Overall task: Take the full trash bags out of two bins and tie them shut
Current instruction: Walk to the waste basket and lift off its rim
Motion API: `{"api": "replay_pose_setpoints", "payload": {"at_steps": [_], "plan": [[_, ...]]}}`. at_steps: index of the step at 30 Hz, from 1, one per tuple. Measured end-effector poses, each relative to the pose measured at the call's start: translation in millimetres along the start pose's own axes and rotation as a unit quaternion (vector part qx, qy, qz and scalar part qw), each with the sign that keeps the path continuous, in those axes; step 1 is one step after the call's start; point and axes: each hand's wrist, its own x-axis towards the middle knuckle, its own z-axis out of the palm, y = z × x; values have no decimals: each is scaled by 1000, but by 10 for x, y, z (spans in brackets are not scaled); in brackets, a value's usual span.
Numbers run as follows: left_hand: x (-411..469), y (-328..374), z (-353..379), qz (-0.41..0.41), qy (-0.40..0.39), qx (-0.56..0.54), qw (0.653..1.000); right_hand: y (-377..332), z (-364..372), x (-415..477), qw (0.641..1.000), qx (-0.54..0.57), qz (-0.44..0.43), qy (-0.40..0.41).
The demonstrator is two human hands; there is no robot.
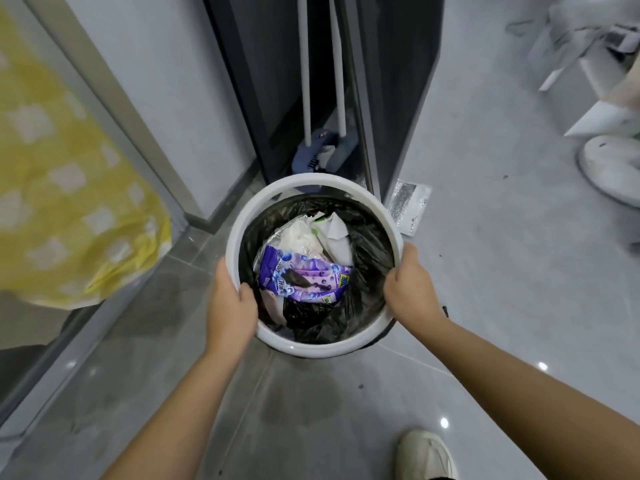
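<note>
A round bin with a white rim ring [298, 183] stands on the grey tiled floor in the middle of the view. A black trash bag [369, 251] lines it, holding a purple wrapper [301, 277], white paper and crumpled plastic. My left hand [232, 306] grips the ring at its near left, thumb curled over the inner edge. My right hand [410, 289] grips the ring at its right side, fingers wrapped over the rim. Only this one bin is in view.
A dark door frame [391, 98] rises right behind the bin, with two white-handled mops [322, 147] leaning inside. A silver foil pouch [408, 209] lies to the right. A yellow checked cloth [69, 188] hangs at left. My shoe [424, 455] stands at the bottom right.
</note>
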Motion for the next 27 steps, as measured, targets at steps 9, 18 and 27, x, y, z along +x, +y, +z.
{"api": "replay_pose_setpoints", "payload": {"at_steps": [9,18,27], "plan": [[-125,364,-119,107,12,24,994,-26,-151,36,998,42,-3,48],[-606,991,804,176,-120,134,968,1018,-1031,86,968,43,176,175],[-1159,964,1879,147,-215,227,938,2231,-1009,-270,912,65,346,210]]}}
